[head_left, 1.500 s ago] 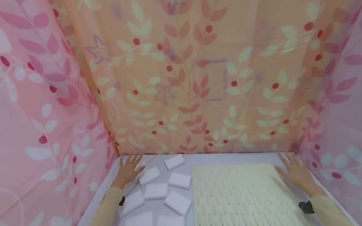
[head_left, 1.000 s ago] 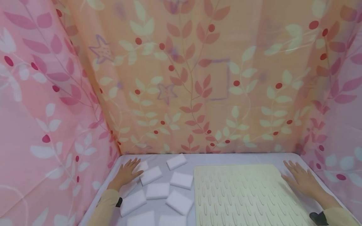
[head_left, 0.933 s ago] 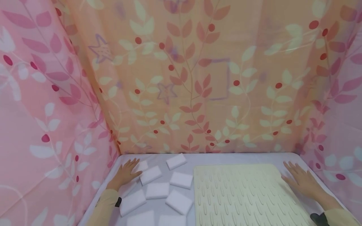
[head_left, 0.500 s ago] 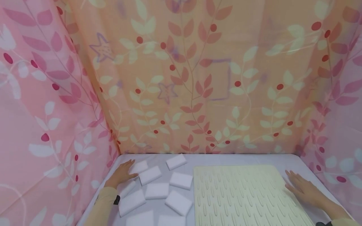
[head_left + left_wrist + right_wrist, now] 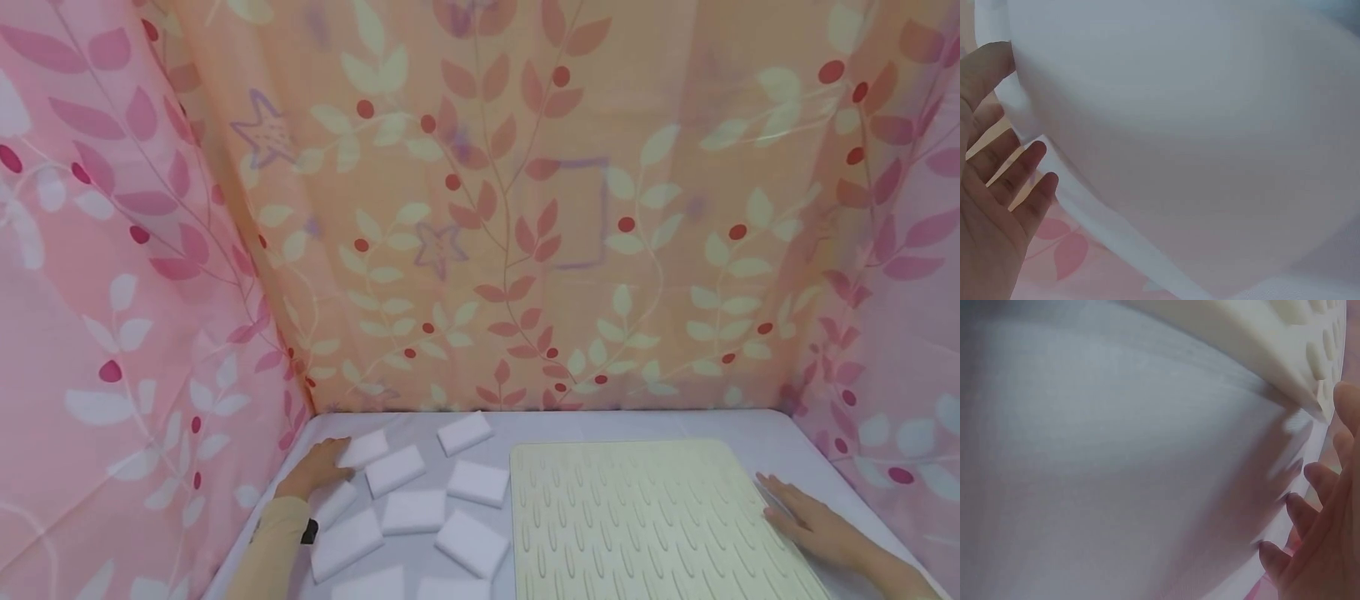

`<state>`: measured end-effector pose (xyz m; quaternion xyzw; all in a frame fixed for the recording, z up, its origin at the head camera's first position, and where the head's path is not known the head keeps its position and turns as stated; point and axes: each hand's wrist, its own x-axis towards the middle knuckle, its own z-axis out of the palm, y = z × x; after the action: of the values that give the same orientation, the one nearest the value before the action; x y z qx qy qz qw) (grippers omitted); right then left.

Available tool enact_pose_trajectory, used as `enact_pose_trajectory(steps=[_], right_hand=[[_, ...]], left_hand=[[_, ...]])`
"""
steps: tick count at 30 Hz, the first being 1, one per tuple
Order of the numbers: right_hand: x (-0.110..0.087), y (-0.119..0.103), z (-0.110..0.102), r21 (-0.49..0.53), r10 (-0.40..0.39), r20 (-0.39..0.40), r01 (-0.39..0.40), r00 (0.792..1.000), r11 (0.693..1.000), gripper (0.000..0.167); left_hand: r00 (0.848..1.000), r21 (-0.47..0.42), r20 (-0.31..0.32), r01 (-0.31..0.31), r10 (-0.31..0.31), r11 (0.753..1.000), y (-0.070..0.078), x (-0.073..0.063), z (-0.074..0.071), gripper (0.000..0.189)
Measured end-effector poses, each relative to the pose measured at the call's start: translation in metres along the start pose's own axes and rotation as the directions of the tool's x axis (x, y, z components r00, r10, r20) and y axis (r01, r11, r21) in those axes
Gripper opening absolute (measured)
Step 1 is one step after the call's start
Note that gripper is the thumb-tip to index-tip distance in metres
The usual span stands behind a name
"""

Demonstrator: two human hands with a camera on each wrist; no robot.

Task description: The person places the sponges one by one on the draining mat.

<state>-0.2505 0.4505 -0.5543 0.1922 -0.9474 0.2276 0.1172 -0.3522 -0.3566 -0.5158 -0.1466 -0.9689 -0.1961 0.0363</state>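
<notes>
The back wall (image 5: 480,317) was orange printed cloth, with pale and coral leaves (image 5: 657,143) on thin stems, red berries (image 5: 626,224), purple star outlines (image 5: 440,246) and part of a purple square (image 5: 604,208). The left wall (image 5: 45,333) was pink cloth with darker pink and white leaves; the right wall (image 5: 926,350) was alike but duller, more mauve. A white table (image 5: 630,423) ran its far edge along the back wall. The light was soft, and a crease (image 5: 798,121) shone faintly at the back wall's upper right.
</notes>
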Motion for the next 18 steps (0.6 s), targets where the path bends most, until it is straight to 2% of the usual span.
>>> enact_pose_trajectory(steps=[4, 7, 11, 14, 18], right_hand=[[-0.002, 0.003, 0.003, 0.013, -0.005, -0.010, 0.005, 1.000, 1.000, 0.050], [-0.002, 0.004, 0.005, 0.016, 0.003, -0.002, -0.003, 1.000, 1.000, 0.050], [-0.003, 0.007, 0.007, -0.016, -0.008, -0.010, 0.008, 1.000, 1.000, 0.047], [-0.005, 0.010, 0.008, -0.055, -0.032, -0.032, 0.030, 0.999, 0.998, 0.045], [-0.004, 0.012, 0.008, -0.064, -0.051, -0.039, 0.049, 0.998, 0.997, 0.046]], left_hand=[[0.999, 0.013, -0.031, -0.029, 0.029, 1.000, -0.004, -0.002, -0.002, 0.070], [0.999, 0.029, -0.042, 0.010, -0.008, 1.000, -0.005, -0.002, -0.004, 0.069], [0.996, 0.053, -0.026, 0.088, -0.087, 0.995, -0.002, -0.003, -0.009, 0.068], [0.995, 0.092, -0.036, 0.097, -0.095, 0.991, 0.000, -0.004, -0.012, 0.067], [0.994, 0.098, -0.068, 0.095, -0.089, 0.991, 0.003, -0.003, -0.016, 0.066]])
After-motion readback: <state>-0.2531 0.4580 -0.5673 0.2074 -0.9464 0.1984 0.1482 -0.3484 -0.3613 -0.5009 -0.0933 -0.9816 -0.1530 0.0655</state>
